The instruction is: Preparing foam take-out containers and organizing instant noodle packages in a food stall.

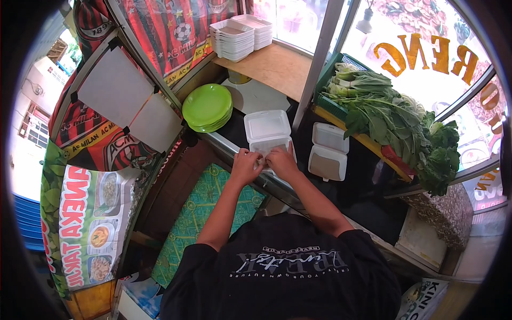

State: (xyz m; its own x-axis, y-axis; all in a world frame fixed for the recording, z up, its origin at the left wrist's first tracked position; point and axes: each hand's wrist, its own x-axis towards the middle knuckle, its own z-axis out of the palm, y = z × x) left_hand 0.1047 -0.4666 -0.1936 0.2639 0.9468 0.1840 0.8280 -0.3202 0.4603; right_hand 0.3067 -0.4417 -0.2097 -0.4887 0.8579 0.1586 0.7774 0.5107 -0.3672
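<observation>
An open white foam takeaway box (267, 125) stands on the dark counter, its lid leaning back. My left hand (245, 166) and my right hand (283, 161) meet over its base, fingers bent around something thin and pale that may be paper or a clear bag; the fingers partly hide it, so its kind is unclear. To the right sits a second open foam box (328, 165) with a brown sheet lining its base; neither hand touches it. A stack of bright green plates (207, 107) is on the counter to the left of the first box.
Stacked foam boxes (234, 40) stand on a wooden shelf (276, 66) at the back. Leafy greens (384, 108) spill from a green plastic basket (334, 102) on the right. A metal post (320, 64) rises behind the boxes. Glass panes enclose the far side.
</observation>
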